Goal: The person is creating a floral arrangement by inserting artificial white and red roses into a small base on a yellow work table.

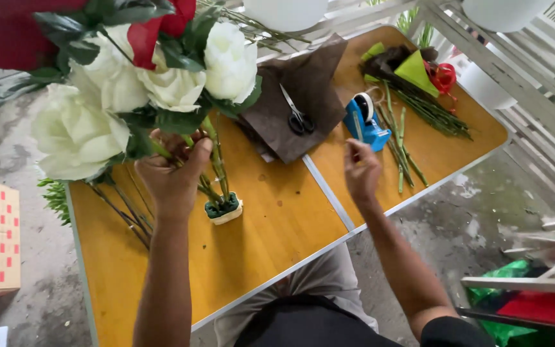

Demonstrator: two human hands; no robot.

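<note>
1. Two hands are busy over the yellow folding table. The left hand, left of centre, is closed tight round a bunch of green stems, holding the bouquet up in the upper left of the frame.
2. White blooms, one red rose and dark leaves crowd the top; the stem ends sit in a small green-and-cream block resting on the tabletop.
3. Right hand, centre right, has its fingertips pinched together just below the blue tape dispenser; whether a strip of tape sits between them, I cannot tell.
4. Scissors lie on brown wrapping paper, upper centre; loose cut stems lie to the right.
5. Judgement: for a neat bind, keep that left grip firm just under the heads, stems parallel.
</note>
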